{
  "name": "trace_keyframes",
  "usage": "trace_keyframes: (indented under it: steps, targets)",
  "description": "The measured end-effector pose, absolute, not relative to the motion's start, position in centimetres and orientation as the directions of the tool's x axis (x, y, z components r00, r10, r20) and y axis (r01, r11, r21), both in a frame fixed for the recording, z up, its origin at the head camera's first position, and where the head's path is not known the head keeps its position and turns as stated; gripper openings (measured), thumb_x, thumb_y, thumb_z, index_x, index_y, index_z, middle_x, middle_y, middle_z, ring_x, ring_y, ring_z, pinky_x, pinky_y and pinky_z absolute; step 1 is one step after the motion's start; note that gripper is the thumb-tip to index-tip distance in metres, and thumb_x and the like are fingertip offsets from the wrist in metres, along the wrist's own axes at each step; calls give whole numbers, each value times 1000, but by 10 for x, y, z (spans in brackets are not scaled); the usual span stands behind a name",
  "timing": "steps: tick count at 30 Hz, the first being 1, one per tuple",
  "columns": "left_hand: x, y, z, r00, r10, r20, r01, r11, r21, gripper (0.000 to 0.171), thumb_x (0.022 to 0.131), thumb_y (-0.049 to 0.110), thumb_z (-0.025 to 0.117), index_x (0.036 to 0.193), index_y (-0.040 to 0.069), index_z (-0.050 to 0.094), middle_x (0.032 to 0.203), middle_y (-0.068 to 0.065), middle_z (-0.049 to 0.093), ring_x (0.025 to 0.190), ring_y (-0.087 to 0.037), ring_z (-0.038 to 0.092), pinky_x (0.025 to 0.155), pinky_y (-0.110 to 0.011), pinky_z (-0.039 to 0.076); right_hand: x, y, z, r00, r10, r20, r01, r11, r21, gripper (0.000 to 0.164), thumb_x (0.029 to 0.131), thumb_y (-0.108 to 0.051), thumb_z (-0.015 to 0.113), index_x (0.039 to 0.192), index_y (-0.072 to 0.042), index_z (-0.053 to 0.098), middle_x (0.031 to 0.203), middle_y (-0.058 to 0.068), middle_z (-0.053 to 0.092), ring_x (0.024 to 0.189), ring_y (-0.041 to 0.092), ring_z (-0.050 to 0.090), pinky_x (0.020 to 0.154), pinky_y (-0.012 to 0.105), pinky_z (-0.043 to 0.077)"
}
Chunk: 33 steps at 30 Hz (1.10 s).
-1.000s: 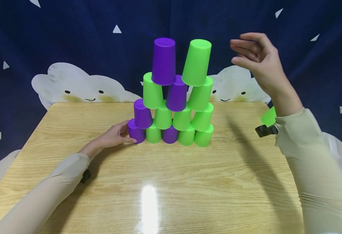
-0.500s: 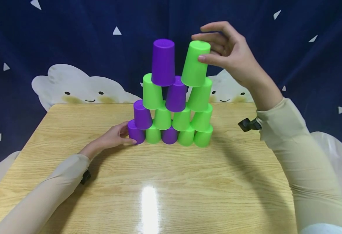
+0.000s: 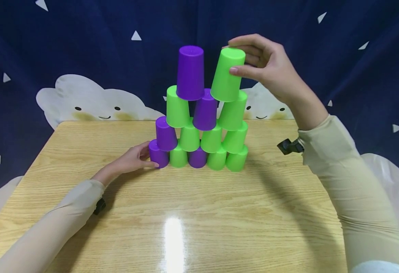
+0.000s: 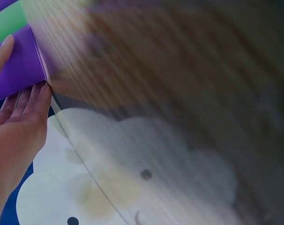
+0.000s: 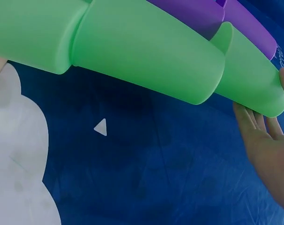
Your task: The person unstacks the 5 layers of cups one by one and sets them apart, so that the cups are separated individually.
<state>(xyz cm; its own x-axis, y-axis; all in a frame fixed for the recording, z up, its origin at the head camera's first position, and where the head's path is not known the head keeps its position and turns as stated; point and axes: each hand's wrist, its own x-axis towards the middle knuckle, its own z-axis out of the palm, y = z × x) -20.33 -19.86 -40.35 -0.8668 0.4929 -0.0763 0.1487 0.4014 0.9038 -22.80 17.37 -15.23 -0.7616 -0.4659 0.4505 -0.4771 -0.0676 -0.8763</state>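
Upside-down plastic cups stand stacked in a stepped wall in the head view. At the top right is a green cup [image 3: 227, 77]; my right hand [image 3: 272, 70] holds it near its upturned base, thumb in front and fingers behind. The right wrist view shows the same green cup [image 5: 254, 77] from the side. Beside it, a purple cup [image 3: 190, 74] shares the top row. Low at the left end, my left hand [image 3: 131, 158] grips the bottom-row purple cup [image 3: 159, 154] between thumb and fingers. Its purple wall [image 4: 20, 65] shows up close in the left wrist view.
Under the top pair, rows of green and purple cups [image 3: 189, 137] widen downward. They rest on a wooden table [image 3: 199, 212]. Behind hangs a dark blue curtain [image 3: 93, 41] with white triangles and a smiling cloud [image 3: 97, 102]. A black wrist device [image 3: 289, 146] sits below the right cuff.
My right hand has come left from beside the stack and taken hold of the top green cup, then lowered slightly. My left hand stays on the bottom purple cup.
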Motion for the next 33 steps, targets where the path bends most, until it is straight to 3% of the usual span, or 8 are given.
trace_keyframes:
  steps: [12,17,23,33]
  targets:
    - [-203,-200,-402,-864,502,-36,194,398,897,79,86,8,75,150,-4,30,147,-26,42,136,-43,38,113,-54,30,-224,193,-135,-759,-403,511,-519,-100,-849,44,83,15,67,126,4,62,125,20,60,107,26,64,94,27,53]
    - [-204,-199,-402,-869,490,-64,157,396,905,79,86,8,76,151,-1,30,147,-24,42,137,-41,38,114,-52,30,-223,209,-134,-774,-351,528,-535,-85,-841,43,84,14,67,126,5,62,127,20,59,108,27,62,97,25,51]
    - [-204,-198,-403,-869,491,-65,152,389,909,80,86,8,76,151,-1,30,148,-23,41,137,-40,38,115,-51,29,-226,240,-147,-831,-209,516,-515,-63,-855,44,83,13,70,125,5,62,125,18,60,107,25,61,96,22,50]
    - [-203,-199,-404,-870,488,-65,151,390,908,79,86,8,76,150,-1,31,147,-23,42,137,-40,39,115,-51,30,-235,298,-195,-935,-50,351,-355,141,-924,50,83,3,75,130,-3,61,122,7,62,105,14,62,85,11,50]
